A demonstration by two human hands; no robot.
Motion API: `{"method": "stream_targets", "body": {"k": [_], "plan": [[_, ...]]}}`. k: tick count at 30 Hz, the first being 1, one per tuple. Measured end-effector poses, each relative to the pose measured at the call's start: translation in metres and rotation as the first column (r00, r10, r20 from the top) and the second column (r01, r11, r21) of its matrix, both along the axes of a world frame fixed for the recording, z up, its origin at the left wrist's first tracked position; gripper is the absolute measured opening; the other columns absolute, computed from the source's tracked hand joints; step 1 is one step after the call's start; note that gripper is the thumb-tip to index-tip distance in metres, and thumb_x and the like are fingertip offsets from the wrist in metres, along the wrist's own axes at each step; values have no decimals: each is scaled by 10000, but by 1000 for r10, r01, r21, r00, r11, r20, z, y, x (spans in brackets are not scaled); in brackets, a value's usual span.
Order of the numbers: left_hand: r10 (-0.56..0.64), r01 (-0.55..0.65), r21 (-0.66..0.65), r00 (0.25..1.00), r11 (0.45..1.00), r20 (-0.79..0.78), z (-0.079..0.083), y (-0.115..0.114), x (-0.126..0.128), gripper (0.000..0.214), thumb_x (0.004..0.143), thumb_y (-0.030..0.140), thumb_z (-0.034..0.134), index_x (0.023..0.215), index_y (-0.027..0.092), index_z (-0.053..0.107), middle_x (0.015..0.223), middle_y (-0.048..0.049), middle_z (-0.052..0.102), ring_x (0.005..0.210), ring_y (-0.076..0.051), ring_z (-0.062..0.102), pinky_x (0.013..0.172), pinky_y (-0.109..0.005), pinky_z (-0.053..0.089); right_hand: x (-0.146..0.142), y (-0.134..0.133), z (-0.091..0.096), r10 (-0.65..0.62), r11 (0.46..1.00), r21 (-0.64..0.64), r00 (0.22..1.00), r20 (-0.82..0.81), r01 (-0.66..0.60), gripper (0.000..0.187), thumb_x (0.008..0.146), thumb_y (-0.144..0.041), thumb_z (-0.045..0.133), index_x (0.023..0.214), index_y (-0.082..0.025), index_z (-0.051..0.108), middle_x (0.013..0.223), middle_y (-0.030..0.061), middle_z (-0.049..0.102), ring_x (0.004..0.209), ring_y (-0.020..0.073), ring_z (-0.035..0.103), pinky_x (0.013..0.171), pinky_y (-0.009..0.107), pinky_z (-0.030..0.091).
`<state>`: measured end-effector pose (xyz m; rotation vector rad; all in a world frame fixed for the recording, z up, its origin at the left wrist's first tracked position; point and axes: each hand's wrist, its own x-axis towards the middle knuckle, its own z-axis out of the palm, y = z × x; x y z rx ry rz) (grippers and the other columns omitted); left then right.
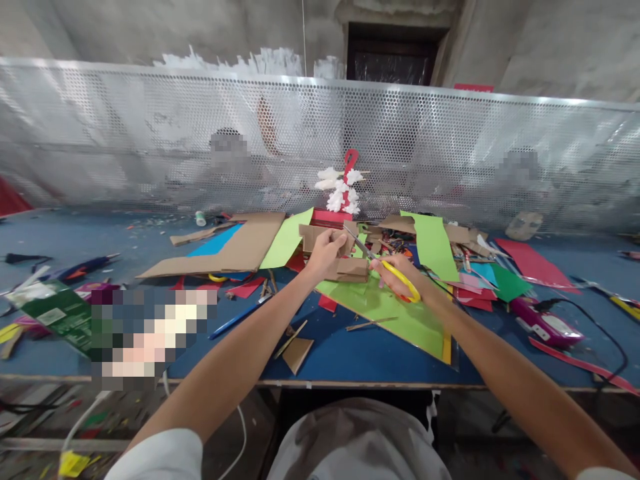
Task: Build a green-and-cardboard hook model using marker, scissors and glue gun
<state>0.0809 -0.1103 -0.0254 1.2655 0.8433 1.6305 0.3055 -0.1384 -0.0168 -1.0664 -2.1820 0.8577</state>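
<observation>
1. Right up close, both bare forearms stretch out over the near edge of the blue tabletop (pixel 370 353), white sleeves just showing at the bottom.
2. Near that edge, a small cardboard scrap (pixel 297 353) lies flat, with a blue pen (pixel 239 318) angled just left of it.
3. Over on the right, a purple glue gun (pixel 539 322) rests on the tabletop, its black cord looping away.
4. Now the action: the right hand (pixel 400 277) has its grip closed through the yellow handles of the scissors (pixel 385 267), blades pointing up and left, slightly parted.
5. The left hand (pixel 325 252) has its grip pinched on a brown cardboard piece (pixel 340 257), held just above the tabletop, and the scissor blades meet its right edge.
6. Underneath both hands lies a big light-green paper sheet (pixel 390 310), flat and running toward the near right.
7. Left of the hands, a large brown cardboard sheet (pixel 240 250) sprawls flat, with a blue paper showing on it.
8. Further back, a red and white paper model (pixel 343 190) stands upright in the middle.
9. Behind it all, a perforated metal screen (pixel 150 133) runs across the far edge, people blurred beyond it.
</observation>
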Motion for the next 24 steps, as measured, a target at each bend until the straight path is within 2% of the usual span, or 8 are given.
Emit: {"method": "stream_targets", "body": {"k": [5, 9, 12, 14, 16, 19, 21, 24], "plan": [[-8, 8, -14, 1000, 1000, 9, 3, -1, -1, 322, 821, 389, 798, 847, 183, 552, 686, 8, 614, 625, -151, 652, 609, -268, 525, -8, -2, -3, -47, 996, 78, 998, -50, 51, 606, 910, -768, 485, 660, -216, 480, 558, -12, 461, 498, 158, 511, 500, 278, 355], [22, -13, 96, 996, 995, -90, 7, -4, 0, 326, 805, 411, 807, 900, 187, 591, 758, 6, 629, 664, -142, 630, 620, -249, 523, -5, 7, 4, -90, 979, 180, 996, -18, 92, 579, 926, -748, 474, 765, -203, 585, 640, 18, 584, 589, 187, 581, 565, 280, 403], [-14, 30, 117, 991, 993, -136, 8, -6, 1, 286, 807, 404, 789, 937, 194, 644, 815, -10, 662, 714, -157, 623, 608, -239, 512, 10, 18, 14, -198, 941, 299, 974, 113, 157, 533, 934, -699, 501, 915, -196, 678, 815, 70, 716, 723, 227, 649, 649, 291, 420], [-52, 67, 107, 990, 992, -134, 8, -6, 1, 267, 808, 392, 771, 971, 196, 691, 830, -19, 684, 720, -165, 619, 586, -237, 497, 23, 25, 17, -315, 912, 351, 909, 273, 211, 481, 933, -651, 540, 965, -198, 700, 885, 102, 752, 765, 250, 674, 659, 298, 405], [-56, 70, 110, 990, 991, -133, 8, -6, 2, 272, 793, 369, 777, 991, 190, 729, 841, -27, 708, 722, -164, 621, 580, -234, 485, 34, 31, 18, -416, 890, 376, 793, 445, 257, 436, 927, -606, 572, 972, -196, 715, 912, 131, 766, 804, 275, 697, 648, 302, 388], [-50, 67, 108, 986, 992, -159, 8, -6, 1, 279, 770, 353, 808, 982, 178, 757, 863, -41, 746, 729, -162, 639, 599, -236, 484, 44, 36, 16, -447, 892, 362, 637, 628, 269, 367, 906, -518, 619, 1014, -187, 739, 938, 158, 774, 835, 304, 720, 641, 310, 392], [-44, 65, 110, 983, 992, -181, 8, -6, 1, 284, 759, 348, 829, 979, 180, 768, 883, -47, 768, 772, -173, 668, 634, -243, 501, 47, 38, 15, -405, 914, 323, 609, 682, 246, 342, 878, -481, 659, 1022, -185, 755, 931, 162, 775, 823, 318, 724, 645, 322, 410], [-29, 54, 119, 979, 991, -200, 7, -7, 1, 334, 751, 331, 851, 1049, 194, 790, 923, -53, 792, 855, -191, 704, 696, -253, 528, 49, 34, 20, -398, 917, 301, 660, 637, 261, 307, 867, -455, 692, 1005, -196, 781, 910, 151, 778, 836, 332, 728, 679, 342, 448]]}}
